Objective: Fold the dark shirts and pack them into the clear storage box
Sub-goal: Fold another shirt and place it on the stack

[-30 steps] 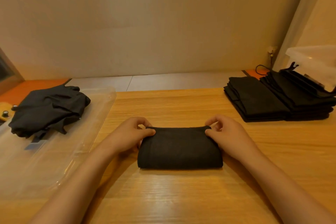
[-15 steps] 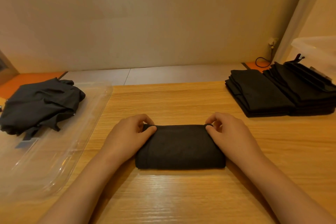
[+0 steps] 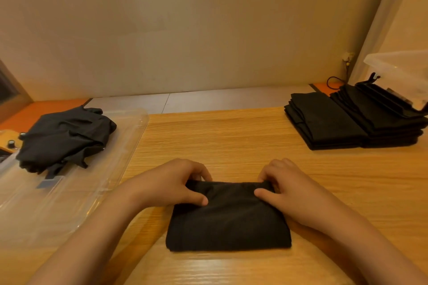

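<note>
A dark shirt folded into a small rectangle lies on the wooden table in front of me. My left hand pinches its far left corner, thumb on top and fingers behind. My right hand pinches the far right corner the same way. A crumpled dark shirt rests on a clear plastic lid at the left. A stack of folded dark shirts sits at the right, next to the clear storage box.
The wooden table ends at a white ledge and a beige wall behind. A black cable loops near the wall at the right. Small yellow items lie at the far left edge.
Both hands have moved inward along the shirt's far edge and gathered it, so that the top edge is narrower. The view has shifted slightly.
</note>
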The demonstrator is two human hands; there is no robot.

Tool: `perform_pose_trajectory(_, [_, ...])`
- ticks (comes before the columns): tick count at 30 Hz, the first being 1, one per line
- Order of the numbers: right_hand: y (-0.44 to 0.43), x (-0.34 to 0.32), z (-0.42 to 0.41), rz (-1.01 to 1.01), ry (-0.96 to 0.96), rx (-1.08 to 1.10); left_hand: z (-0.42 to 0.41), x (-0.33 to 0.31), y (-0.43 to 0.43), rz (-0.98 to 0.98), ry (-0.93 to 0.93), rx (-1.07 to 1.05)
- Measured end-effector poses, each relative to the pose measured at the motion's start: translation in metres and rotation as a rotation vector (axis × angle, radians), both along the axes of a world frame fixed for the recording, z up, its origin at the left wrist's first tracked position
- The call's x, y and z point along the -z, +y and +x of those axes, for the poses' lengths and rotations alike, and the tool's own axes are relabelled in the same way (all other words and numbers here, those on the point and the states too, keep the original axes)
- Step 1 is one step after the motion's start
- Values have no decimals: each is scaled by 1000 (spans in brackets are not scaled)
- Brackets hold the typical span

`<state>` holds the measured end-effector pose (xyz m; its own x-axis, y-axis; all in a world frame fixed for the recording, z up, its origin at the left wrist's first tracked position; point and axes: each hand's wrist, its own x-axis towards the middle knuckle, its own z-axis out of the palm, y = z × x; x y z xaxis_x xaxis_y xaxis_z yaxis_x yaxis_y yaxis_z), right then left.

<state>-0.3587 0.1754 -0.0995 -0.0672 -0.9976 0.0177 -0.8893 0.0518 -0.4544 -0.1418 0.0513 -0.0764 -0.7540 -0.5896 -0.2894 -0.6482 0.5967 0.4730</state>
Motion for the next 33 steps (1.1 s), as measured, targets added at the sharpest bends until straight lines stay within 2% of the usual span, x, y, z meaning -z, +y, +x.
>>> perform_pose_trajectory(3, [7, -5, 4, 27, 0, -50, -3, -7, 6, 66, -23, 41])
perform_pose_trajectory(10, [21, -11, 7, 113, -110, -59, -5, -9, 20, 42, -19, 57])
perform_pose_trajectory(13, [23, -20, 8, 82, -203, -42, -4, -17, 24, 15, 17, 47])
perform_pose_trajectory(15, [24, -31, 7, -32, -247, 7, -2, -28, 25, -90, 107, 44])
perform_pose_trajectory(19, [31, -47, 9, -411, -257, 16, 3, -44, 29, -509, 415, 31])
perform_pose_trajectory(21, [39, -42, 13, -469, -188, -6, 5, -36, 36, -697, 473, 70])
perform_pose_trajectory(23, [48, -24, 18, -378, -44, -52, 8, -10, 49, -775, 385, 126])
perform_pose_trajectory(25, [60, 2, 20, -225, 54, -85, 14, 21, 66, -744, 260, 158])
perform_pose_trajectory(27, [72, 17, 18, -189, 49, -110, 24, 44, 77, -683, 193, 169])
perform_pose_trajectory(30, [82, 12, 13, -123, 29, -120, 35, 43, 84, -698, 87, 178])
perform_pose_trajectory(32, [81, 0, 13, -131, -2, -67, 37, 28, 87, -724, 99, 152])
perform_pose_trajectory(33, [77, -7, 17, -201, -41, -26, 33, 19, 87, -694, 144, 126])
